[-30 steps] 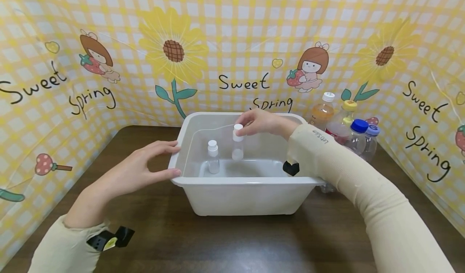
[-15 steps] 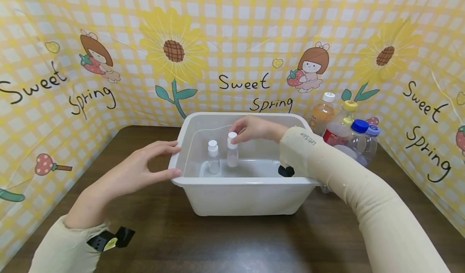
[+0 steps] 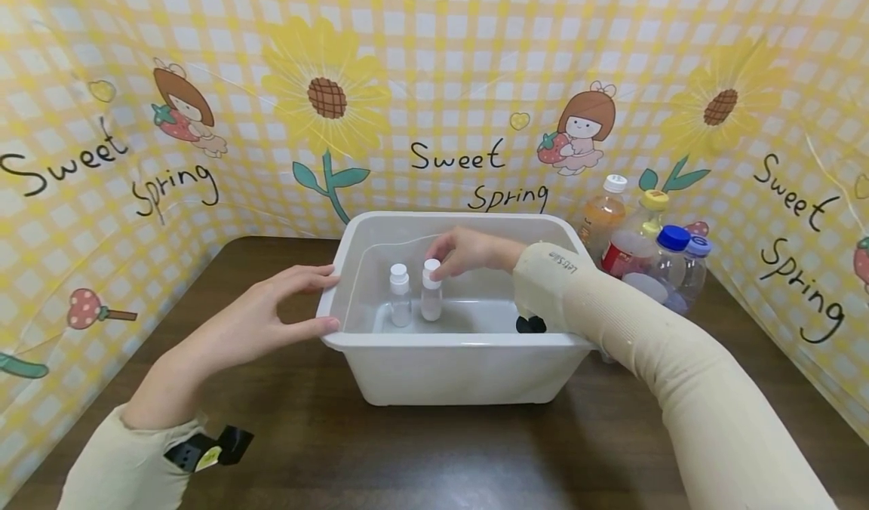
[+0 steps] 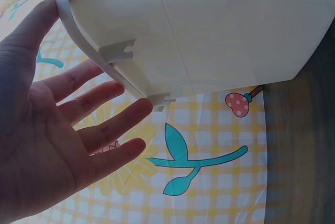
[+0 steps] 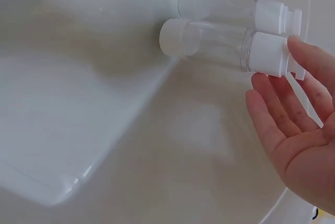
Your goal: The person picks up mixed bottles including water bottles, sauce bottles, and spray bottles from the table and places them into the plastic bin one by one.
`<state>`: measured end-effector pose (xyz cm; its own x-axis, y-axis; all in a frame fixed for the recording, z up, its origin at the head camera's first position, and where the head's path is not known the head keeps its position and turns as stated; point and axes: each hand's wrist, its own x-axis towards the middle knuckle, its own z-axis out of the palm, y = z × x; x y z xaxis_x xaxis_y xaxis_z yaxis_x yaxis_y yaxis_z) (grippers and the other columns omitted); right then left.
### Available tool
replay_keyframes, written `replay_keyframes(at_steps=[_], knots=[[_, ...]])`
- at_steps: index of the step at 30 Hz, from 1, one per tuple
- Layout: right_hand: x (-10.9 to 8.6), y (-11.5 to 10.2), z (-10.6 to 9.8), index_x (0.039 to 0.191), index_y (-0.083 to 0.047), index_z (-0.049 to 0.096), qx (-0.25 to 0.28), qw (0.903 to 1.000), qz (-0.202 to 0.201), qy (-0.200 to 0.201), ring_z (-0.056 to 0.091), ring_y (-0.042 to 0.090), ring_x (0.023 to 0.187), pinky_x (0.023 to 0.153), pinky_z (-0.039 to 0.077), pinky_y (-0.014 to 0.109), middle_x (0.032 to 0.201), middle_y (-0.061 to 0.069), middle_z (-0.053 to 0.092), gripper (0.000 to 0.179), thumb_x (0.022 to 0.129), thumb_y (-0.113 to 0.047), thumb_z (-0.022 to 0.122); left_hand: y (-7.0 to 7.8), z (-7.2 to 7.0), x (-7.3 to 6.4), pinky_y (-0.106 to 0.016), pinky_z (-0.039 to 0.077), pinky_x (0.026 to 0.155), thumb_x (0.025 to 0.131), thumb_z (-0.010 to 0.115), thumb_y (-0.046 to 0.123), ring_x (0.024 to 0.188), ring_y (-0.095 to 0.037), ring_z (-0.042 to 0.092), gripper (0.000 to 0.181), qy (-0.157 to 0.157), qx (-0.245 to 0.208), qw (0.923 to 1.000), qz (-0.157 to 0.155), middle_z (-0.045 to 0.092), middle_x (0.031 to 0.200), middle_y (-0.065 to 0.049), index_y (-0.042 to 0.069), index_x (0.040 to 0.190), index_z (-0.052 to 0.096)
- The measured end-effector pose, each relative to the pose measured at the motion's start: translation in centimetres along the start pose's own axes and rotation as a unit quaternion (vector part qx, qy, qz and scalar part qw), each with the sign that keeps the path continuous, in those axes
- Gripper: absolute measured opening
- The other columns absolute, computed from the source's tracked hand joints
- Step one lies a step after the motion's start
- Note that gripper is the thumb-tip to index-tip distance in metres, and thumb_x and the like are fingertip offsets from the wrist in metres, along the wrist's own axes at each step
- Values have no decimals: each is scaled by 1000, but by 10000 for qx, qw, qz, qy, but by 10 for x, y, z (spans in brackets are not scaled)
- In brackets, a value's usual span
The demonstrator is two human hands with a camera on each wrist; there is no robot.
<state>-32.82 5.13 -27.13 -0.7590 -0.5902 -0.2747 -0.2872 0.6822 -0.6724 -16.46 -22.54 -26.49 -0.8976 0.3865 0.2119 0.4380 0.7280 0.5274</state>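
Note:
Inside the light grey plastic tub (image 3: 462, 370), my right hand (image 3: 468, 253) pinches the white top of a small clear bottle (image 3: 431, 302) between thumb and fingers. The bottle stands upright with its lower end close to the tub floor. A matching clear bottle (image 3: 401, 306) with a white top stands just left of it; in the right wrist view the two overlap side by side. My left hand (image 3: 261, 317) touches the tub's left rim, thumb at the front corner and fingers farther back. The left wrist view shows those fingers (image 4: 120, 124) fairly straight, beside the rim's underside.
Several larger plastic bottles stand behind the right forearm: an orange drink bottle (image 3: 606, 212), a yellow-capped bottle (image 3: 634, 238) and a blue-capped one (image 3: 672, 257) among them. The tub rests on a dark wooden table (image 3: 305, 450), backed by a yellow checked cloth (image 3: 434, 65).
My right hand has lowered the held bottle into the tub and moved it left, beside the other bottle. The left hand has stayed at the rim.

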Motion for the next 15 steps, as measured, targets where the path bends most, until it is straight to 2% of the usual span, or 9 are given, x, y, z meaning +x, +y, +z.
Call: replay_keyframes(at_steps=[15], knots=[[2,5,5,107,-14,66,-13,9997,243,-39,57,16,105,91,52,32,112,3,64,26,82,-16,72,0,1,0,-52,38,102,82,68,42,130,-28,44,61,6,-41,10000,-58,42,146,-4,14,133,51]])
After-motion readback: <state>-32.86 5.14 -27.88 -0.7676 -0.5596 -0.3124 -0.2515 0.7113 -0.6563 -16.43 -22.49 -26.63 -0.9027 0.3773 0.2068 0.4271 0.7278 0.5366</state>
